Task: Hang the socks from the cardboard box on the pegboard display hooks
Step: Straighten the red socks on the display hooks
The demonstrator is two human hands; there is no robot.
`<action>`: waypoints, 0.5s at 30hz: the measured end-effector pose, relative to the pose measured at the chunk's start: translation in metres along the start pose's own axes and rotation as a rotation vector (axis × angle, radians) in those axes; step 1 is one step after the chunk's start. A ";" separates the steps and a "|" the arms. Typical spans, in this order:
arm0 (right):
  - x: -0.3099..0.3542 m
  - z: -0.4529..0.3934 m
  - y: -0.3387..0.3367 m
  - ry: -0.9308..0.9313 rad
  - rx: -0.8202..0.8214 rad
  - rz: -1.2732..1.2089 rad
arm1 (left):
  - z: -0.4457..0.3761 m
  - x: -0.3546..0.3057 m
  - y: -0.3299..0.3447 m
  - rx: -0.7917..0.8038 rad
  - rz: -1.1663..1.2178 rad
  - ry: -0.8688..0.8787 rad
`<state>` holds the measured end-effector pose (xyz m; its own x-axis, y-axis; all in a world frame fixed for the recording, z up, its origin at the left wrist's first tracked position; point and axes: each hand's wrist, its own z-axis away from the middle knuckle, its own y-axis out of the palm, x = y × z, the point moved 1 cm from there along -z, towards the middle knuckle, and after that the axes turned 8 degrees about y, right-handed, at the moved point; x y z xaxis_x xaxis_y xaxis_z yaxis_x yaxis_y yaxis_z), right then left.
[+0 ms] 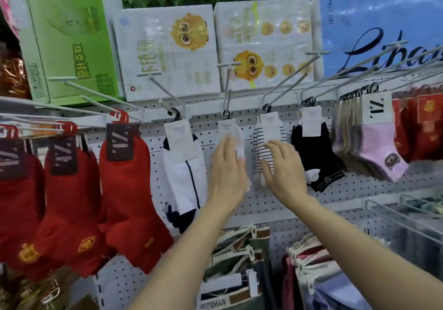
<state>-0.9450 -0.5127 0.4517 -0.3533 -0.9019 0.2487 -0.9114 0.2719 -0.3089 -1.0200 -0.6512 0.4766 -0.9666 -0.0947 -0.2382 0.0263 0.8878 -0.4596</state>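
On the white pegboard (268,204) several socks hang from long white hooks (167,91). A white sock with a navy stripe (185,173) hangs left of centre. My left hand (226,173) lies flat with straight fingers over a white sock (236,134) on the middle hook. My right hand (284,168), fingers straight, touches a black-and-white striped sock (263,151). A black sock (316,156) hangs just to its right. The cardboard box is out of view.
Red socks (129,189) fill the hooks on the left; pink and beige socks (374,151) hang on the right. Tissue packs (167,50) and a green carton (69,34) stand on the shelf above. Clipped garments (239,257) hang below, and a wire basket (407,216) sits lower right.
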 end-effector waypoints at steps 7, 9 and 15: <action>-0.054 -0.024 0.000 0.006 0.041 -0.045 | -0.063 0.048 0.040 -0.144 0.335 -0.541; -0.061 -0.029 0.002 -0.011 0.058 -0.073 | -0.067 0.056 0.043 -0.212 0.500 -0.540; -0.060 -0.040 0.007 0.032 0.154 -0.245 | -0.073 0.061 0.040 -0.212 0.535 -0.494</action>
<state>-0.9382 -0.4436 0.4711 -0.1358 -0.9225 0.3614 -0.9284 -0.0089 -0.3714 -1.0962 -0.5885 0.5062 -0.6080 0.2271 -0.7608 0.3618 0.9322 -0.0108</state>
